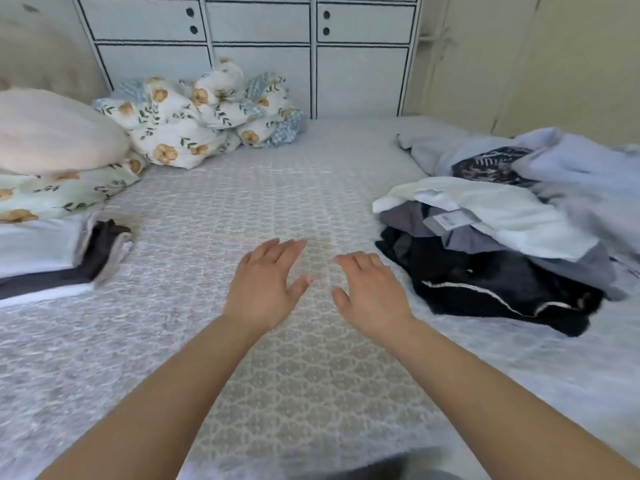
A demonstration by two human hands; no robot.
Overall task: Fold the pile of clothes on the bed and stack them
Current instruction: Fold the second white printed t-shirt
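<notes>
Head view: clothes pile [502, 258] beside right hand [372, 296].

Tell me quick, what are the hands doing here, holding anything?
Left hand: open, fingers spread, holding nothing, over the bed.
Right hand: open, holding nothing, beside the pile.

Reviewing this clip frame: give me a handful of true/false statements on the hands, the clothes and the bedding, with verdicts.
1. Both the left hand and the right hand are empty. True.
2. The unfolded clothes pile lies on the person's left. False: it lies on the right.
3. A folded stack sits at the left edge. True.
4. The right hand grips a black garment. False: it hovers beside it, open.
5. The floral quilt is spread flat. False: it is bunched near the cabinet.
</notes>
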